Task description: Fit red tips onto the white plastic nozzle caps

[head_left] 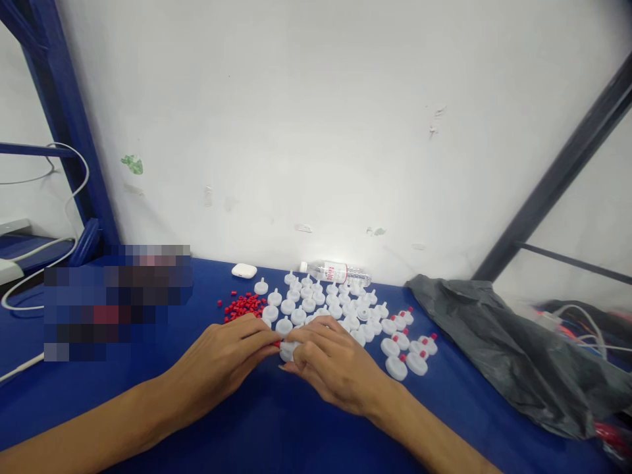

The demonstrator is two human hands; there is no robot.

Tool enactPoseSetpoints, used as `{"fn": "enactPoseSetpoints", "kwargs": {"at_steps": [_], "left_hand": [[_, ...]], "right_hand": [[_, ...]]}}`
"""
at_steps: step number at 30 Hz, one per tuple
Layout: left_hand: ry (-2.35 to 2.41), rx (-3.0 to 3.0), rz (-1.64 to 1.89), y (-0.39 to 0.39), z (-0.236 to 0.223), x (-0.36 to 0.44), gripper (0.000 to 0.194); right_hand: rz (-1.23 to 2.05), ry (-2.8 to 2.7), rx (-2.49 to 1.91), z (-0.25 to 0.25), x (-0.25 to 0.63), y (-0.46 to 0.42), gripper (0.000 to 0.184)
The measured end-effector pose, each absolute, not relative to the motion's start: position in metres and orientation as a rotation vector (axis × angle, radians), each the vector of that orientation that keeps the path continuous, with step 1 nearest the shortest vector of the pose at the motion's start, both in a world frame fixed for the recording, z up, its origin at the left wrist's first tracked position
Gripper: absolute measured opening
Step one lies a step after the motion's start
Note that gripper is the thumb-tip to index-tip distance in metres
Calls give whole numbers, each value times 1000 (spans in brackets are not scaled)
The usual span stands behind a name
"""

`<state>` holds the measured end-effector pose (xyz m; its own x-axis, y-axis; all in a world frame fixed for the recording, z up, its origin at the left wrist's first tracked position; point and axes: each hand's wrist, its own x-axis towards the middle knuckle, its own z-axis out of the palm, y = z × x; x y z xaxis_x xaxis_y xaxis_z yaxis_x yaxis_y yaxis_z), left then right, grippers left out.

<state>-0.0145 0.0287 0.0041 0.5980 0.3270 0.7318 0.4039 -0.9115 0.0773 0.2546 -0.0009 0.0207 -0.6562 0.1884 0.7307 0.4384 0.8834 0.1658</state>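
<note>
Closed around a white spouted cap (287, 353) is my right hand (338, 362), just above the blue table. My left hand (222, 359) pinches a small red cap (277, 344) against the side of that white cap; the fingers partly hide where the two meet. Just beyond my left hand lies a heap of small red caps (247, 305). Many white spouted caps (309, 304) stand spout-up beyond both hands. To the right of my right hand, several white caps with red tips (396, 367) lie tilted on the table.
Against the wall lies a clear plastic bottle (336, 271), with a white rounded case (244, 270) to its left. A dark grey plastic bag (494, 349) covers the table's right side. Blue metal posts (81, 125) and a white cable (74, 243) are at left.
</note>
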Motion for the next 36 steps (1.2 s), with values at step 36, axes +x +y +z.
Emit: {"fn": "enactPoseSetpoints", "kwargs": {"at_steps": [36], "left_hand": [[-1388, -2814, -621, 75, -6, -45, 30]], "right_hand": [[-212, -2011, -2055, 44, 445, 66, 56]]}}
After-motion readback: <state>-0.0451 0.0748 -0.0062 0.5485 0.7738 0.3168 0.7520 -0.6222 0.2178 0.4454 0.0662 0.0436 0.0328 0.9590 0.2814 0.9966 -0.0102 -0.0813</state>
